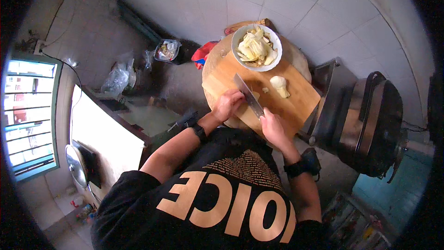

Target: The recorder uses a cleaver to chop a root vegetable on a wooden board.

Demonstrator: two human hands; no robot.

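My right hand (274,127) grips the handle of a cleaver-like kitchen knife (249,96), whose blade stands over a wooden cutting board (298,100). Just left of the blade, my left hand (229,104) rests near the board's edge with its fingers curled; whether they hold a piece is hidden. A thin pale slice (256,95) lies by the blade. Farther right on the board sits a whitish vegetable piece (279,86), with a small scrap (265,90) beside it. Beyond them, a white bowl (236,55) is heaped with pale yellow cut vegetable pieces (256,47).
The board lies on a round wooden table (211,66) against a tiled wall. Behind the bowl is a straw brush (248,24). A red and blue bag (204,53) touches the table's left side. A lined waste bin (167,50) stands farther left, and a dark metal cabinet (326,93) at right.
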